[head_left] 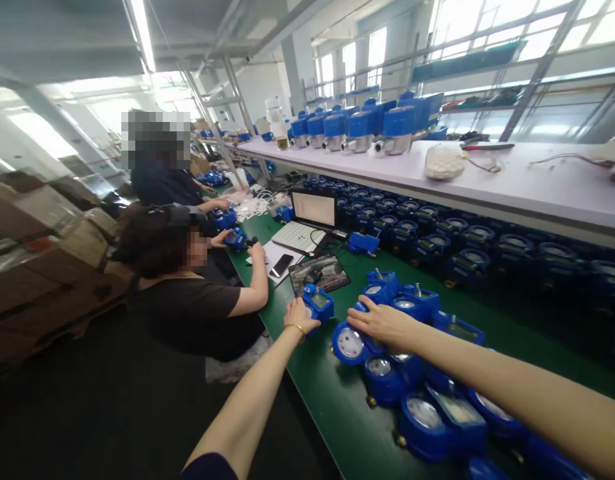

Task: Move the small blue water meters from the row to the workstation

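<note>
My left hand (298, 319) is closed around the near side of a blue water meter (321, 301) at the bench edge, its small display facing up. My right hand (380, 323) has its fingers wrapped over another blue water meter (350, 343) with a round white dial. That second meter lies at the front of a cluster of similar blue meters (422, 413), which spreads under and around my right forearm. My right palm and part of the meter beneath it are hidden from view.
Beyond my left hand, a seated person (187, 300) handles a blue meter (236, 238); another person (157, 160) is farther back. A laptop (314, 208), phone (281, 265) and mouse pad (337, 273) lie on the green bench (317, 387). Above is a white shelf (542, 180) bearing meters.
</note>
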{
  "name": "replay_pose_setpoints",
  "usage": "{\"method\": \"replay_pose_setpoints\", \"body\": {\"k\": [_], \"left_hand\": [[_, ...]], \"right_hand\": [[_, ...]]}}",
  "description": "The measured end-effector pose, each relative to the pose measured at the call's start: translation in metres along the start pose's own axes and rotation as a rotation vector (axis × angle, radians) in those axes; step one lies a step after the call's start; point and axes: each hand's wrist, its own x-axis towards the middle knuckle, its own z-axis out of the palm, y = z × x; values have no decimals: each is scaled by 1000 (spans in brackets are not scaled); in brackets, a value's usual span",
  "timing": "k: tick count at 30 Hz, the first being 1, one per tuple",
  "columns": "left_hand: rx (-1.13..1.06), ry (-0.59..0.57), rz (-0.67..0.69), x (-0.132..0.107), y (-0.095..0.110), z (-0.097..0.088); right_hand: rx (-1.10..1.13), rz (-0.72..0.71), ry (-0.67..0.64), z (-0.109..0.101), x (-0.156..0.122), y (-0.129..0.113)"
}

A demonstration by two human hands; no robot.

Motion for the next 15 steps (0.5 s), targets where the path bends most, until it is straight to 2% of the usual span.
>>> {"method": "replay_pose_setpoints", "body": {"k": [2, 4, 7, 9, 12, 15], "left_hand": [[3, -22, 70, 29, 7, 10], [12, -30, 121, 45, 16, 22], [35, -12, 162, 52, 31, 37], [60, 17, 194, 50, 40, 42], [61, 32, 238, 42, 48, 45], [0, -19, 290, 31, 48, 47]], "right_hand": [[-33, -65, -38, 22, 29, 12], [-30, -106, -56, 47, 45, 21], [7, -108, -6, 80, 49, 35], [24, -68, 50, 94, 45, 44], [68, 12, 44, 97, 33, 52], [182, 91, -4, 82, 20, 47]]}}
